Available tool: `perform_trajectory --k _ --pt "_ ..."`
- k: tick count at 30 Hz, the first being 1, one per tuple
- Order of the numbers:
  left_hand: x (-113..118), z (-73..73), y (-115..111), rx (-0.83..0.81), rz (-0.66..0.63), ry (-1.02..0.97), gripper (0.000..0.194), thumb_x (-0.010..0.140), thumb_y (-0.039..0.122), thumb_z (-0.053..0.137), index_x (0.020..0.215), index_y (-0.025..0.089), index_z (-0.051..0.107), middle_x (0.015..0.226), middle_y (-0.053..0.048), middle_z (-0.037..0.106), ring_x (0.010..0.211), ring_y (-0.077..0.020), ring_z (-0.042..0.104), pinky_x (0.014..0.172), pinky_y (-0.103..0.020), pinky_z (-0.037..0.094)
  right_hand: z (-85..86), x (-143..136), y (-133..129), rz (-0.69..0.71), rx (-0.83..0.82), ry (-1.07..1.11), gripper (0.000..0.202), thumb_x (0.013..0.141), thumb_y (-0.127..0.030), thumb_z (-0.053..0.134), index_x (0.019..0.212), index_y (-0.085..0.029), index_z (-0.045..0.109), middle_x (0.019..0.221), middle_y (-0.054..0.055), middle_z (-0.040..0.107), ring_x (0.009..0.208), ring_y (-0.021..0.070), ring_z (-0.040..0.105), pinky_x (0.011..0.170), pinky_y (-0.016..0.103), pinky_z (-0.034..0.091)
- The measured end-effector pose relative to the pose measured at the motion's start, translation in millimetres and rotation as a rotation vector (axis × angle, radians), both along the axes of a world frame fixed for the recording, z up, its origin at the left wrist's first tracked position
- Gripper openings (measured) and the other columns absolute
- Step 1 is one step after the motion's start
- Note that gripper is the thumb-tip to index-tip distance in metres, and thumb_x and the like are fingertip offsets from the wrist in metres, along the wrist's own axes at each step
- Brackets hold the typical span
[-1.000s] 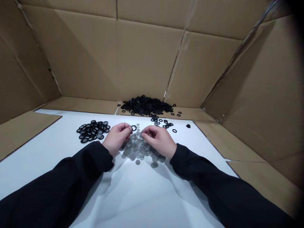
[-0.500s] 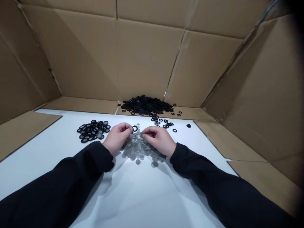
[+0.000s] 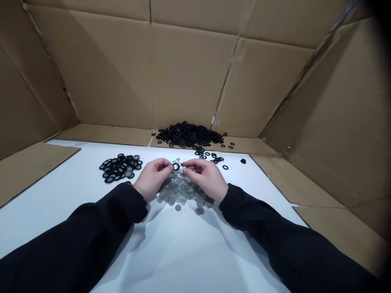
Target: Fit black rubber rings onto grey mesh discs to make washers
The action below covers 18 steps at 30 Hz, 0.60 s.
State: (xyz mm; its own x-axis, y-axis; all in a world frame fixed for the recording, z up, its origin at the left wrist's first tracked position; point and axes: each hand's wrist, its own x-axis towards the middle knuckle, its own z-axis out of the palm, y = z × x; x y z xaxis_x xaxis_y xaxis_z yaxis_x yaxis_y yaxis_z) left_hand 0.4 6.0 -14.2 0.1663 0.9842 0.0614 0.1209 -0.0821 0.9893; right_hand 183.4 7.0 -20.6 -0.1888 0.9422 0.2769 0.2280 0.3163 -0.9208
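Ring (image 3: 176, 167) clamped in left hand (image 3: 153, 176), near right hand (image 3: 209, 178) of unclear grip, above grey discs (image 3: 181, 190).

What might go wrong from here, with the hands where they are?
The black ring is pinched only at its edge by the left hand, so it may slip onto the grey discs. The left sleeve lies near the pile of grey-centred rings and could knock some loose.
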Motion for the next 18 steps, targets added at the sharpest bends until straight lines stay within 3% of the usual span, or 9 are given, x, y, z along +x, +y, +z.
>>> perform_trajectory --k 7,18 --pt "1.7 2.9 -4.9 0.077 -0.078 0.147 0.024 0.079 0.04 0.061 0.08 0.016 0.061 0.064 0.003 0.053 0.055 -0.0094 0.044 0.05 -0.021 0.034 0.6 -2.8 -2.9 -0.012 -0.012 0.017 0.033 0.076 -0.032 0.071 0.104 -0.018 0.059 0.073 0.0 0.067 0.063 0.0126 0.059 0.062 0.025 0.047" --pt "3.3 5.4 -7.4 0.246 -0.085 0.383 0.019 0.084 0.033 0.054 0.083 0.016 0.062 0.075 0.0 0.061 0.07 -0.0141 0.052 0.067 -0.025 0.041 2.0 -3.4 -3.1 -0.021 -0.051 -0.075 0.022 0.075 -0.03 0.07 0.092 -0.016 0.069 0.074 0.002 0.068 0.065 0.0138 0.06 0.064 0.027 0.049"
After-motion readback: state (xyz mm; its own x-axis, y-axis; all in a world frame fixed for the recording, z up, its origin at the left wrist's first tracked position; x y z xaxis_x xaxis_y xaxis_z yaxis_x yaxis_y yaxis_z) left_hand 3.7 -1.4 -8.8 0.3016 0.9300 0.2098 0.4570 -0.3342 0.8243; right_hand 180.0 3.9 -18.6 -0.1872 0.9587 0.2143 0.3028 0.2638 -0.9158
